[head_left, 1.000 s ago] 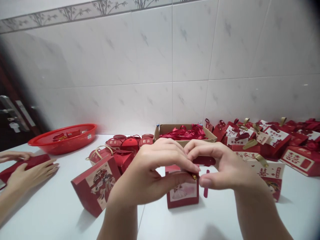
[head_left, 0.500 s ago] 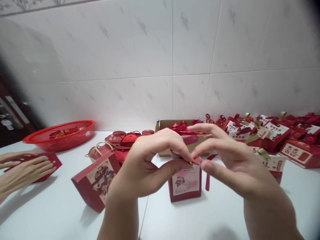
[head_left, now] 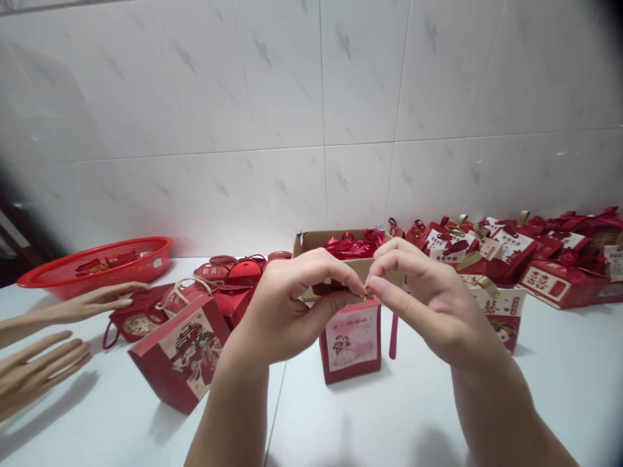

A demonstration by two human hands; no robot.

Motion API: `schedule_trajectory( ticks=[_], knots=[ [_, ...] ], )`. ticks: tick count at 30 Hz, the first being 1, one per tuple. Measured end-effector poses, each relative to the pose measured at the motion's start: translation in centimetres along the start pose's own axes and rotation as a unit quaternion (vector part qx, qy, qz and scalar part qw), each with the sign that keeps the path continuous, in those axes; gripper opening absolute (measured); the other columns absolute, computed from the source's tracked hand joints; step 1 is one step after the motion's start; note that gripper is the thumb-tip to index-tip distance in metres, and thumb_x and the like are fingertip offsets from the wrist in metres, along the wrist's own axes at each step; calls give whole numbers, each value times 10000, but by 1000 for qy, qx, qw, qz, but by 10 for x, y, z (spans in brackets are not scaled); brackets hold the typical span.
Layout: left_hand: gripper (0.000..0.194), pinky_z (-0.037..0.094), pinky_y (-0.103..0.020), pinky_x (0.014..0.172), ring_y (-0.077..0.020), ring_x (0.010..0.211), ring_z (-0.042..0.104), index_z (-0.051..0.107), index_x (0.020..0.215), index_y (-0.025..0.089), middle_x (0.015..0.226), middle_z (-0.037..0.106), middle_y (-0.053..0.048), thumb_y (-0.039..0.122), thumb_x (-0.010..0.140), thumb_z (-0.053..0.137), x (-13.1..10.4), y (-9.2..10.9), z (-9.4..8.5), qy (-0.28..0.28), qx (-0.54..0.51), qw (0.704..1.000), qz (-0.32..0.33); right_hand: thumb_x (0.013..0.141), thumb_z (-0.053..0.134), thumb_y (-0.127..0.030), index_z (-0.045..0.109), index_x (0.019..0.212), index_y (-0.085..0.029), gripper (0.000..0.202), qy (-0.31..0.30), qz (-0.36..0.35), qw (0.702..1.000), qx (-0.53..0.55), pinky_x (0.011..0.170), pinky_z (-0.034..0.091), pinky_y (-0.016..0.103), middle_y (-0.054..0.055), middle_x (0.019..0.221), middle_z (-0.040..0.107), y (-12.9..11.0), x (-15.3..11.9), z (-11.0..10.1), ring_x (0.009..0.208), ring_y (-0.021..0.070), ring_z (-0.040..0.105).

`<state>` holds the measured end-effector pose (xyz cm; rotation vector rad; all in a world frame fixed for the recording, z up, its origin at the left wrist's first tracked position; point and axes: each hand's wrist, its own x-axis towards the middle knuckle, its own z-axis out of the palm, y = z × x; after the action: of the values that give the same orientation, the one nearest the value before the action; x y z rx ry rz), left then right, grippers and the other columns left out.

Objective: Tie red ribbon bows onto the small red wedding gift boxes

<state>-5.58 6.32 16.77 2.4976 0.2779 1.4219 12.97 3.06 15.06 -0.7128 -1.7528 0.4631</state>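
Observation:
A small red gift box [head_left: 353, 363] with a pink-and-white front showing a couple stands upright on the white table in front of me. Above its top edge my left hand [head_left: 280, 318] pinches a tiny gold fastener [head_left: 363, 297] between thumb and forefinger. My right hand [head_left: 433, 311] meets it there, thumb and forefinger closed at the same spot; what lies between those fingertips is mostly hidden. A dark red ribbon [head_left: 393, 337] dangles at the box's right side. Left of my left wrist, a larger red box [head_left: 180, 363] leans at a tilt.
A co-worker's hands [head_left: 43, 373] reach in from the left, by a red box [head_left: 139, 318] with a ribbon loop. Behind are a red plastic basket [head_left: 97, 279], round red boxes [head_left: 214, 269] and a cardboard box [head_left: 304, 240] of red ribbons. Several gift boxes [head_left: 559, 282] crowd the right.
My right fingertips have closed in against my left ones at the fastener. The co-worker's hands have separated, no longer around a red box. The view has swung slightly right.

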Motion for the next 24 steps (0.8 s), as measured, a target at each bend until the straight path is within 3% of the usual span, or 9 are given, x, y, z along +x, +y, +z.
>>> schedule_trajectory(
  ticks=[14, 18, 20, 24],
  knots=[
    [224, 540, -315, 726, -140, 709, 653, 664, 847, 177, 762, 718, -33, -26, 777, 600, 5, 1, 14, 43, -10, 994, 98, 900, 541, -296, 539, 809, -203, 131, -66, 70, 980, 174, 617, 358, 259, -13, 736, 442, 1, 1, -8, 677, 113, 418],
    [203, 549, -311, 703, -145, 715, 650, 664, 832, 186, 756, 713, -29, -2, 781, 608, 6, -3, 15, 46, 14, 995, 83, 895, 553, -281, 541, 780, -198, 142, -65, 88, 971, 212, 652, 408, 249, -13, 729, 494, 5, 6, -5, 696, 108, 477],
    [170, 550, -293, 676, -143, 720, 647, 665, 817, 180, 752, 703, -32, 19, 778, 624, 6, -7, 15, 56, 25, 996, 58, 881, 579, -289, 568, 784, -201, 131, -36, 92, 972, 214, 695, 444, 253, -9, 753, 537, 10, 10, -2, 734, 111, 527],
    [147, 544, -262, 674, -134, 750, 656, 666, 853, 173, 800, 696, -35, 53, 769, 659, 6, -16, 19, 132, 7, 991, -1, 881, 571, -366, 672, 889, -229, 171, 25, 51, 974, 218, 865, 470, 306, 17, 886, 643, 20, 15, 8, 898, 139, 603]
  ],
)
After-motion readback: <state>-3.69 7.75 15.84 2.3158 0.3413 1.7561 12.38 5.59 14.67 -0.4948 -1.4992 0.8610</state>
